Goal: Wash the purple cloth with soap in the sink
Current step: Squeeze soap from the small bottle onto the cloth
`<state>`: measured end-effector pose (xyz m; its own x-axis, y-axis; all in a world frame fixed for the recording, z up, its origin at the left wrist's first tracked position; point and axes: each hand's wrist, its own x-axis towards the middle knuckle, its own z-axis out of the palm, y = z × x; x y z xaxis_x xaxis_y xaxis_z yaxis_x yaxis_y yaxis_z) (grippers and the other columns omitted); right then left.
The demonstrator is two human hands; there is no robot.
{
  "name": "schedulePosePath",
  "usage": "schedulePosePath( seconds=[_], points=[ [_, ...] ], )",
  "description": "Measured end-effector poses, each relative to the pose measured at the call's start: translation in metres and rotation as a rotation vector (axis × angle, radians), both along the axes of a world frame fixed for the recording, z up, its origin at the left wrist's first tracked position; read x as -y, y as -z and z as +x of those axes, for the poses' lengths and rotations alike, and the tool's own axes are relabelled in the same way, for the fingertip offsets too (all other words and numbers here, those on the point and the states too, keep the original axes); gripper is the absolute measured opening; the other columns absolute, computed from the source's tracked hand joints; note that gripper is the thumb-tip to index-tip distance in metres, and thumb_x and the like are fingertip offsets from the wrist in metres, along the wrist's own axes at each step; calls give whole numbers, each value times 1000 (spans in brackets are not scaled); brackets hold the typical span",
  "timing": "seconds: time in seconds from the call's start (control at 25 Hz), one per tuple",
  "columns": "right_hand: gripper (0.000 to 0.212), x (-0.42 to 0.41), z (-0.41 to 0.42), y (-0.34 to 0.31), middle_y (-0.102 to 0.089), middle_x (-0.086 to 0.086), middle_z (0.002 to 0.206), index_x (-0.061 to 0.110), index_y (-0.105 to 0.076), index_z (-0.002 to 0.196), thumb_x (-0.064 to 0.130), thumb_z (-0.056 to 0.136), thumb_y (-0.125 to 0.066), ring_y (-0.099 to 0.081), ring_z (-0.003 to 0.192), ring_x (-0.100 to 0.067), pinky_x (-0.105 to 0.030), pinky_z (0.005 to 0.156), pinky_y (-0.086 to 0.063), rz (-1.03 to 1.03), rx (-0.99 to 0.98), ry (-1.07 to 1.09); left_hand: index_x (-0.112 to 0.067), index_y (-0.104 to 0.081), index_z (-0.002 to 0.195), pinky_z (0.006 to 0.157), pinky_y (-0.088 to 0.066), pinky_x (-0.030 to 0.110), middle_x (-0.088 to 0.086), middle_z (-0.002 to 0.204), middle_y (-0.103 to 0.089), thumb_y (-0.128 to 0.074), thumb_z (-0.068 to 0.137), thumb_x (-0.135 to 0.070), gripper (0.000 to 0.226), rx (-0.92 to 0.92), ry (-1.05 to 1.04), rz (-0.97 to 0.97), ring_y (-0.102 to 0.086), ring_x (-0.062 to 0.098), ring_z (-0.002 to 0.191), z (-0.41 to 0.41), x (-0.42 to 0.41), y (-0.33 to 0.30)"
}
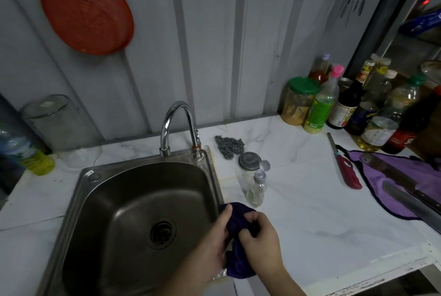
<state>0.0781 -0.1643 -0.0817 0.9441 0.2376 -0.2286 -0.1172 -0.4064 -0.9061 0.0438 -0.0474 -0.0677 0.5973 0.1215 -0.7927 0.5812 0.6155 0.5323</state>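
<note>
head view: both hands hold a dark purple cloth [238,220] bunched up over the right rim of the steel sink [133,202], partly on the white marble table [310,200]. the left hand [216,233] presses its grip against the cloth's left side, thumb pointing up along it, fingers curled under the fabric. the right hand [260,236] has its grip pinched together on a fold at the top of the bundle. the lower end of the cloth hangs down between the wrists at the table's front edge.

the sink basin looks dry, with the drain [163,233] in its middle, and the curved tap [177,123] shows no water running. just behind the cloth stands a small clear soap bottle [256,188] with its flip cap open, beside a glass jar [248,164] and a steel scourer [229,146]. further right lie a red lighter [344,164] and a lighter purple rag [405,183] with two knives on it. sauce bottles [358,104] crowd the back corner.
</note>
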Motion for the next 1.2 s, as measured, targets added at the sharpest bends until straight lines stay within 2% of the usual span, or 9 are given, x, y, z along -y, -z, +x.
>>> schedulePosePath(
  seconds=[0.08,0.24,0.32,0.44,0.6,0.76,0.92,1.04,1.2],
  points=[
    [35,-6,-2,-3,-70,11,98,35,-62,96,7,75,-69,-66,89,-2,-20,81,-52,6,91,-66,-9,-84,92,61,-61,32,15,98,-81,-72,84,-48,42,12,-66,-88,-79,27,85,1,-4,-4],
    [31,-12,2,-7,-69,7,101,32,-63,101,12,81,-74,-67,91,-8,-28,80,-57,115,93,-72,-9,-78,96,53,-60,35,14,84,-81,-70,91,-21,16,60,-143,-1,-78,28,72,1,-15,-14],
    [29,-14,9,-10,-65,4,107,27,-60,109,15,87,-74,-66,97,-10,-25,74,-57,142,14,7,-12,-73,102,63,-60,41,12,82,-81,-71,90,-15,13,93,-197,86,-77,31,82,1,-23,-17],
    [28,-21,22,-18,-65,2,110,21,-53,116,24,93,-69,-67,93,-12,-18,63,-54,147,-153,7,-11,-71,108,75,-58,45,12,85,-81,-70,88,-11,19,126,-225,101,-72,34,95,2,-30,-18],
    [20,-32,34,-27,-76,-7,87,12,-67,96,31,97,-62,-73,77,-22,-43,72,-62,43,-148,-116,-12,-71,108,79,-58,48,14,91,-81,-66,85,-7,24,151,-231,105,-71,36,100,2,-37,-18],
    [22,-39,34,-29,-76,-12,85,9,-67,91,31,97,-63,-74,77,-29,-46,73,-61,50,-136,-115,-11,-71,111,77,-58,45,17,104,-78,-65,84,-8,28,167,-225,116,-70,35,101,4,-42,-17],
    [19,-42,34,-28,-75,-14,87,10,-65,93,28,97,-63,-73,80,-32,-46,73,-61,75,-148,-105,-14,-71,108,72,-56,41,6,85,-81,-65,83,-10,26,197,-194,110,-70,29,95,5,-44,-16],
    [11,-42,35,-29,-72,-10,88,11,-62,95,21,98,-61,-70,78,-26,-40,71,-60,82,-106,-129,-18,-70,111,70,-56,40,2,85,-82,-68,83,-13,29,227,-128,98,-70,27,97,-1,-47,-17],
    [4,-48,34,-33,-65,-18,94,6,-56,96,7,95,-60,-62,82,-27,-50,79,-57,216,-158,-91,-16,-66,121,73,-56,39,10,112,-76,-66,81,-17,40,160,-99,49,-66,29,107,-13,-54,-14]
  ],
)
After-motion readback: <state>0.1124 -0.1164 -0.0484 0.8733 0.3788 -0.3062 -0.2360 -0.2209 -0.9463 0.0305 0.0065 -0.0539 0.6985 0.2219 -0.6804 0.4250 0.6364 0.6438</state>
